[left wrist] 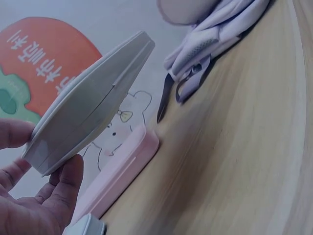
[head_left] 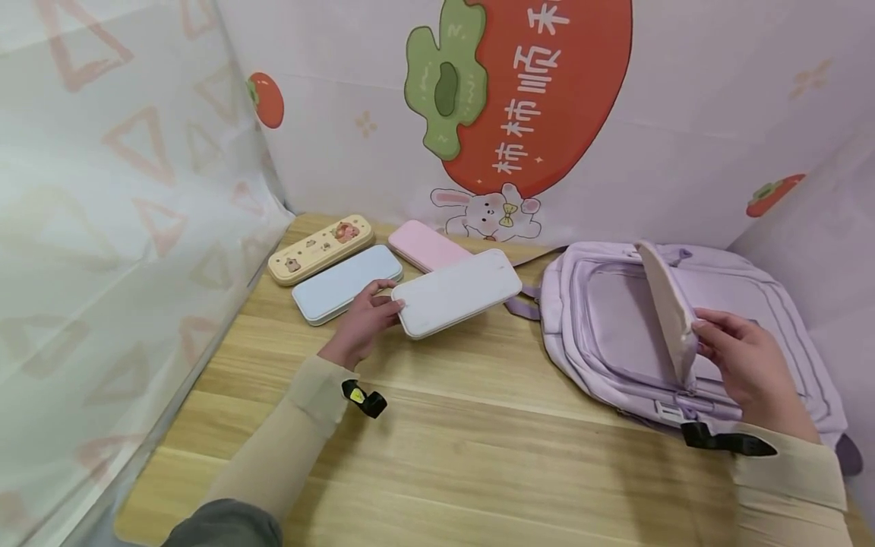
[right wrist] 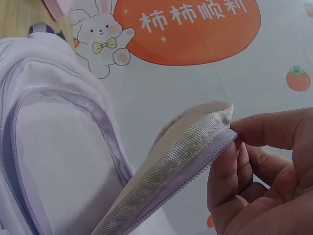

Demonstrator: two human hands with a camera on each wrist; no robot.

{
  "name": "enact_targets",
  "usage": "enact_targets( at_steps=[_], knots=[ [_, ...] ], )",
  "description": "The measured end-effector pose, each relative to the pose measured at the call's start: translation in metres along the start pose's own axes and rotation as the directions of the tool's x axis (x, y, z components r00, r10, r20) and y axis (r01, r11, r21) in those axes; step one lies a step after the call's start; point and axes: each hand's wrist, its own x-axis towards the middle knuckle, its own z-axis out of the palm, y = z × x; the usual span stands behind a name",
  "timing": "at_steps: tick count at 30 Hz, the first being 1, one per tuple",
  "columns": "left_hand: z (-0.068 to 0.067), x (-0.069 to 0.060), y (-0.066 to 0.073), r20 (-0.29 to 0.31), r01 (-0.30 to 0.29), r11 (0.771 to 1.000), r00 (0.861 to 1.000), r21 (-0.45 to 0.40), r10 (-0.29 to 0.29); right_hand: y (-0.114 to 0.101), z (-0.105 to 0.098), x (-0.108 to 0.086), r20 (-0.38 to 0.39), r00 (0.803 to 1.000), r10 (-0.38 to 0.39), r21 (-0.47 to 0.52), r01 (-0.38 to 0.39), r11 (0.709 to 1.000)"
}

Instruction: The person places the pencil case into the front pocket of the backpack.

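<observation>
A white pencil case (head_left: 456,293) is pinched at its left end by my left hand (head_left: 364,323), held tilted above the table. In the left wrist view, thumb and fingers clasp the narrow end of that white case (left wrist: 93,103), which looks closed. My right hand (head_left: 752,365) pinches the edge of the front pocket flap (head_left: 670,315) of a lavender backpack (head_left: 581,365) and holds it raised. Zipper teeth run along the flap's edge (right wrist: 171,171) in the right wrist view, and the pocket (right wrist: 73,161) behind it lies exposed.
A yellow pencil case (head_left: 321,249) with printed pictures, a light blue one (head_left: 347,284) and a pink one (head_left: 427,245) lie at the back left of the wooden table (head_left: 478,456). Backpack straps (head_left: 522,306) trail left. Printed cloth (head_left: 328,68) hangs behind.
</observation>
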Motion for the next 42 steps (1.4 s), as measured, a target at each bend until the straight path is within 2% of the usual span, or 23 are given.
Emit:
enact_targets(
  at_steps=[4, 8, 12, 19, 26, 31, 42],
  knots=[
    [0.01, 0.006, 0.002, 0.031, 0.003, 1.0, 1.0, -0.013, -0.003, -0.003, 0.0, 0.0, -0.022, 1.0, 0.017, -0.007, -0.017, 1.0],
    [0.023, 0.014, 0.001, 0.094, 0.005, 0.999, 0.996, -0.036, -0.002, -0.005, -0.002, -0.002, -0.04, 0.999, 0.024, -0.009, -0.025, 1.0],
    [0.035, 0.021, 0.001, 0.135, 0.043, 0.996, 0.99, -0.076, -0.033, -0.005, -0.004, -0.003, -0.036, 0.999, 0.007, 0.03, -0.006, 1.0],
    [0.049, 0.026, 0.001, 0.149, 0.075, 0.996, 0.986, -0.047, -0.068, -0.005, -0.006, -0.006, -0.044, 0.999, -0.001, 0.07, 0.004, 0.998],
    [0.064, 0.025, -0.004, 0.117, 0.14, 0.99, 0.984, -0.01, -0.137, -0.007, -0.006, -0.005, -0.039, 0.999, 0.016, 0.047, -0.014, 0.999],
    [0.08, 0.025, -0.008, 0.109, 0.157, 0.988, 0.982, 0.008, -0.157, -0.007, -0.005, -0.003, -0.043, 0.999, 0.019, 0.057, -0.016, 0.998],
    [0.123, 0.027, -0.022, 0.184, 0.187, 0.982, 0.965, 0.02, -0.187, -0.011, -0.013, -0.004, -0.018, 1.0, -0.022, 0.138, 0.024, 0.99]
  ],
)
